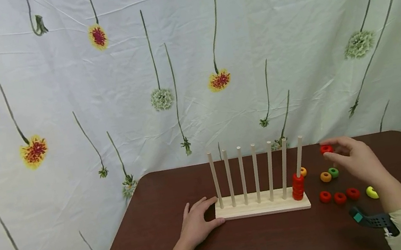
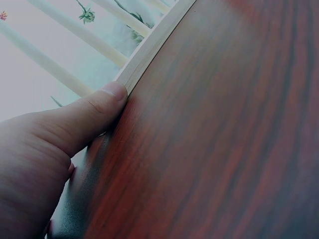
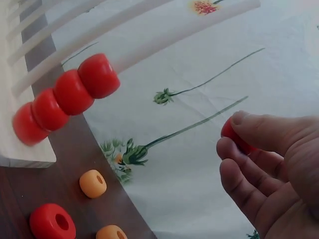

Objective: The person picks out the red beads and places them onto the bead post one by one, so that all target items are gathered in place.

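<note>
My left hand point(image 1: 198, 223) grips the left end of a pale wooden base point(image 1: 263, 208), thumb at the front edge and fingers at the back corner. In the left wrist view the thumb point(image 2: 102, 107) presses against the base's edge. A row of several upright pegs point(image 1: 256, 173) rises from this base. Stacked red beads point(image 1: 298, 187) fill the lower part of the rightmost peg. To the right of that peg and above the table, my right hand point(image 1: 360, 161) pinches another red bead point(image 1: 326, 149) between thumb and fingers; in the right wrist view the fingers partly cover this bead point(image 3: 229, 130).
On the dark brown table point(image 1: 254, 245), right of the base, lie loose red beads point(image 1: 325, 197), orange beads point(image 1: 325, 176), a green bead point(image 1: 333, 172) and a yellow bead point(image 1: 372, 192). One more orange bead point(image 1: 303, 171) sits behind the rightmost peg. A flowered cloth point(image 1: 182, 70) hangs behind the table.
</note>
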Tool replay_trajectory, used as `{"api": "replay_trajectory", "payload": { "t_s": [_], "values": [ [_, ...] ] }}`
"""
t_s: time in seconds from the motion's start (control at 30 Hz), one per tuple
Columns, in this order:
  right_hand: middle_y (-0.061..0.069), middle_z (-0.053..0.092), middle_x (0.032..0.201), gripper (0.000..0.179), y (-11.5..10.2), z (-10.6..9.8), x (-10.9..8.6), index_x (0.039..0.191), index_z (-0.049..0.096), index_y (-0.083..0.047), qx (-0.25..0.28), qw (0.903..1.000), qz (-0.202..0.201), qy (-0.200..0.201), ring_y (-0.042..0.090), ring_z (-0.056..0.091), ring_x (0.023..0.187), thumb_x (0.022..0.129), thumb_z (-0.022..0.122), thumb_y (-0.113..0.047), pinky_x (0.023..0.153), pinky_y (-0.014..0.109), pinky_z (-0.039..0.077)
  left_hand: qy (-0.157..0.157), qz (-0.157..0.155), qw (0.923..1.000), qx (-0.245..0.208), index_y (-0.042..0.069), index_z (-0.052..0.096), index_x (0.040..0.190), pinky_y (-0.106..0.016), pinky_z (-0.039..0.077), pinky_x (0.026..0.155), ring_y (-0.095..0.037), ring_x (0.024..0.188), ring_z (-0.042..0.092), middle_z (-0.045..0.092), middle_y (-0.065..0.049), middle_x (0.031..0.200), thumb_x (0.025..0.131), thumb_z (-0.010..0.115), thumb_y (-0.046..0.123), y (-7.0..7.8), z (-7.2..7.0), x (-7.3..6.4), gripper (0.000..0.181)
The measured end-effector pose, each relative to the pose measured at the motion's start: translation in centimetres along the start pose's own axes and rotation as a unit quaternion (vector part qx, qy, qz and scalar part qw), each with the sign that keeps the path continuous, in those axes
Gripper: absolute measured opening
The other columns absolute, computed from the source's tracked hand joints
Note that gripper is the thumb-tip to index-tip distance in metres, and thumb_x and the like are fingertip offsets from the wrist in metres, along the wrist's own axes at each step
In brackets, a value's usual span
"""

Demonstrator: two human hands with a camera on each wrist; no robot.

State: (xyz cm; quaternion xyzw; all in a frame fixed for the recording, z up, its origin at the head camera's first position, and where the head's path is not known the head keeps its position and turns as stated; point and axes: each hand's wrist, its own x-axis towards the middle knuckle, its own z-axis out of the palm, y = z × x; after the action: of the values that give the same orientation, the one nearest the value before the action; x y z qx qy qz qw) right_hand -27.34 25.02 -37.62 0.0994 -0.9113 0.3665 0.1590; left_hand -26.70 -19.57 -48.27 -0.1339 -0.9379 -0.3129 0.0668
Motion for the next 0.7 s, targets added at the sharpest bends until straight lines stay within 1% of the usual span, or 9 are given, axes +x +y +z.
{"api": "replay_trajectory", "payload": {
  "t_s": [0.1, 0.17, 0.3, 0.43, 0.57, 0.6, 0.63, 0.7],
  "values": [
    [0.013, 0.068, 0.091, 0.042, -0.3, -0.1, 0.0, 0.135, 0.060, -0.008, 0.005, 0.9999, -0.002, 0.011, 0.006, 0.059, 0.068, 0.100, 0.064, -0.029, 0.056, 0.025, 0.049, -0.001, 0.001, 1.0000, -0.001, 0.018, 0.060, 0.140, -0.070, 0.010, 0.120, -0.032, 0.143, 0.045, 0.060, -0.005, 0.143, 0.083, 0.080, 0.043, 0.0, 0.0, 0.0, 0.066],
    [0.011, 0.067, 0.088, 0.042, -0.5, -0.2, 0.0, 0.137, 0.059, -0.008, 0.010, 0.9999, -0.002, 0.014, 0.004, 0.058, 0.066, 0.100, 0.063, -0.029, 0.055, 0.024, 0.047, -0.002, -0.001, 1.0000, 0.000, 0.018, 0.059, 0.141, -0.070, 0.010, 0.120, -0.032, 0.143, 0.045, 0.060, -0.005, 0.143, 0.083, 0.080, 0.043, 0.1, 0.0, 0.0, 0.066],
    [0.012, 0.071, 0.096, 0.041, -1.1, -0.2, 0.0, 0.139, 0.057, -0.009, 0.027, 0.9995, 0.005, 0.015, 0.004, 0.061, 0.067, 0.102, 0.059, -0.027, 0.057, 0.024, 0.049, -0.003, -0.003, 1.0000, 0.000, 0.017, 0.059, 0.141, -0.070, 0.010, 0.120, -0.032, 0.143, 0.045, 0.060, -0.005, 0.143, 0.083, 0.080, 0.043, 0.1, -0.1, 0.0, 0.067],
    [0.016, 0.073, 0.106, 0.040, -1.6, -0.1, 0.0, 0.142, 0.055, -0.008, 0.049, 0.9986, 0.010, 0.016, 0.006, 0.064, 0.069, 0.104, 0.053, -0.022, 0.062, 0.022, 0.054, -0.002, -0.002, 1.0000, 0.000, 0.017, 0.059, 0.141, -0.070, 0.009, 0.120, -0.032, 0.143, 0.044, 0.060, -0.004, 0.143, 0.083, 0.080, 0.043, 0.1, -0.1, -0.1, 0.067],
    [0.020, 0.071, 0.110, 0.039, -2.1, 0.0, 0.0, 0.142, 0.054, -0.007, 0.066, 0.9975, 0.005, 0.025, 0.005, 0.065, 0.071, 0.105, 0.052, -0.019, 0.064, 0.019, 0.057, 0.000, 0.000, 1.0000, -0.001, 0.017, 0.059, 0.141, -0.070, 0.010, 0.120, -0.032, 0.143, 0.045, 0.060, -0.005, 0.143, 0.083, 0.080, 0.042, 0.2, -0.1, 0.0, 0.067],
    [0.018, 0.072, 0.109, 0.039, -2.2, 0.0, 0.0, 0.142, 0.054, -0.007, 0.068, 0.9973, 0.004, 0.029, 0.004, 0.065, 0.071, 0.105, 0.052, -0.019, 0.065, 0.018, 0.057, 0.000, 0.001, 1.0000, 0.000, 0.017, 0.060, 0.140, -0.070, 0.010, 0.120, -0.032, 0.143, 0.045, 0.060, -0.005, 0.143, 0.083, 0.080, 0.042, 0.2, -0.1, 0.0, 0.066],
    [0.014, 0.073, 0.106, 0.039, -2.4, 0.0, 0.0, 0.142, 0.055, -0.008, 0.069, 0.9970, 0.003, 0.033, 0.003, 0.066, 0.071, 0.104, 0.053, -0.019, 0.065, 0.018, 0.057, 0.000, 0.001, 1.0000, 0.001, 0.017, 0.060, 0.140, -0.070, 0.010, 0.120, -0.032, 0.143, 0.045, 0.060, -0.005, 0.143, 0.083, 0.080, 0.042, 0.2, -0.1, 0.0, 0.066],
    [-0.001, 0.073, 0.099, 0.038, -2.7, 0.0, 0.0, 0.141, 0.056, -0.008, 0.071, 0.9965, -0.001, 0.043, 0.002, 0.066, 0.071, 0.104, 0.054, -0.019, 0.065, 0.018, 0.057, 0.001, 0.001, 1.0000, 0.002, 0.017, 0.060, 0.140, -0.070, 0.010, 0.120, -0.032, 0.143, 0.045, 0.060, -0.005, 0.143, 0.083, 0.080, 0.042, 0.2, -0.1, 0.0, 0.066]
  ]
}}
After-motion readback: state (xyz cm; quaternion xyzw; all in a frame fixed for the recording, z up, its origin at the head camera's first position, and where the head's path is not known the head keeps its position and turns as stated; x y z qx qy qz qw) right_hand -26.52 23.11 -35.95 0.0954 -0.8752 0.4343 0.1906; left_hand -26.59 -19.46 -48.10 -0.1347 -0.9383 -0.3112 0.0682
